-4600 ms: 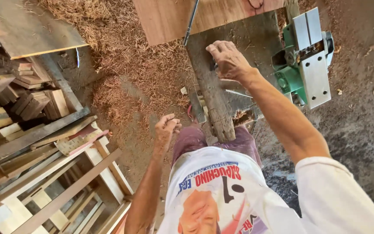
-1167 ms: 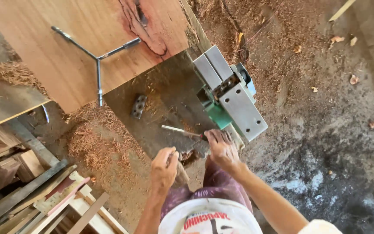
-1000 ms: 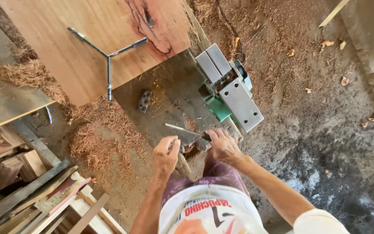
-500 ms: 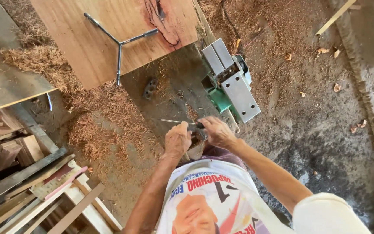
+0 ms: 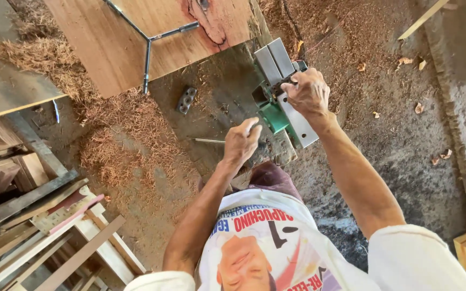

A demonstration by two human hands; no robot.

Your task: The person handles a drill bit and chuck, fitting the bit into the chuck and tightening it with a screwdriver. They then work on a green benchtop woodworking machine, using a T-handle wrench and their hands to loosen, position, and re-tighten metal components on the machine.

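My right hand [image 5: 307,92] is clamped over the top of the green-and-grey electric planer [image 5: 282,97], which sits on the dark workbench [image 5: 217,102] just right of my left hand [image 5: 242,143], loosely curled with nothing visibly in it. The planer looks heavy and rigid, best gripped by its top handle. No packages or signs show near it.

One green and grey metal electric planer [image 5: 281,91] sits on the dusty workbench; one broad reddish-brown wooden slab [image 5: 152,37] carries one three-armed grey metal bracket [image 5: 148,40]; one small dark metal block with holes [image 5: 186,100] and one thin metal rod [image 5: 208,141] lie on the bench; two bare hands, left hand [image 5: 242,143] and right hand [image 5: 307,92], show.
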